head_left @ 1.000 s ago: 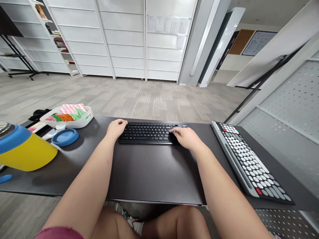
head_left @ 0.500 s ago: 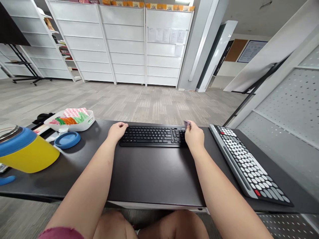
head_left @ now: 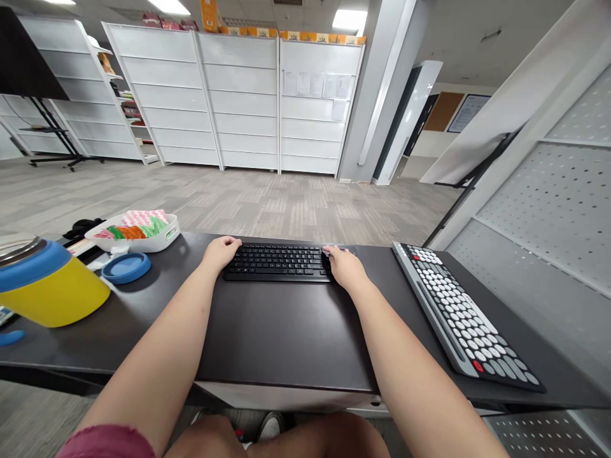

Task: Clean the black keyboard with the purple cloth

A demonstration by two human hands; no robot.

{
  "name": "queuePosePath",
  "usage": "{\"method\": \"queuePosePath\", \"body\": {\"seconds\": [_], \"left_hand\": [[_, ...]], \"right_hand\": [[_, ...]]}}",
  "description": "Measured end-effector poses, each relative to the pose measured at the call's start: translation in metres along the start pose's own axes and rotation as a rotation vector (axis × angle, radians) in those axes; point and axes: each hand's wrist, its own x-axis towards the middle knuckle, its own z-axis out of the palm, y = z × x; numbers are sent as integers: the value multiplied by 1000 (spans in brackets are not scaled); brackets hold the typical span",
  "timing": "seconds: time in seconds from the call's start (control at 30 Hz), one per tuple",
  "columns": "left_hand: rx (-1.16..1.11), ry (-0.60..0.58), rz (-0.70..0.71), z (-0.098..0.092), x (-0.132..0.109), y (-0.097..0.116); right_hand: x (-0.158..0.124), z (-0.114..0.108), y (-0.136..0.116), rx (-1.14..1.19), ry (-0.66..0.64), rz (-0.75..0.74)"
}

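Note:
A black keyboard [head_left: 279, 261] lies flat on the dark desk [head_left: 286, 331] in front of me. My left hand [head_left: 221, 253] grips its left end, fingers closed at the upper corner. Over the keyboard's right part, my right hand [head_left: 347, 267] is bent with its fingertips pinched together on the keys. A small greyish-purple piece, like thin cloth, is in those fingers, mostly hidden now. The number keys are largely covered by this hand.
On the right stands a grey keyboard with white keys [head_left: 470, 318], beside a perforated panel [head_left: 548, 210]. Leftward are a yellow-and-blue container [head_left: 57, 286], a blue lid [head_left: 126, 267] and a white basket [head_left: 165, 238] of colourful items. White shelving [head_left: 243, 102] stands beyond.
My right hand has moved left from the keyboard's right end onto its keys, and the greyish-purple piece has gone mostly out of sight. My left hand stays at the left end.

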Motion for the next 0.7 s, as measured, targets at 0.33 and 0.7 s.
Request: {"method": "queuePosePath", "body": {"seconds": [0.33, 0.7], "left_hand": [[-35, 10, -1, -1, -5, 2], [63, -4, 20, -1, -6, 6]], "right_hand": [[-6, -20, -7, -64, -4, 1], [-12, -25, -11, -67, -24, 15]]}}
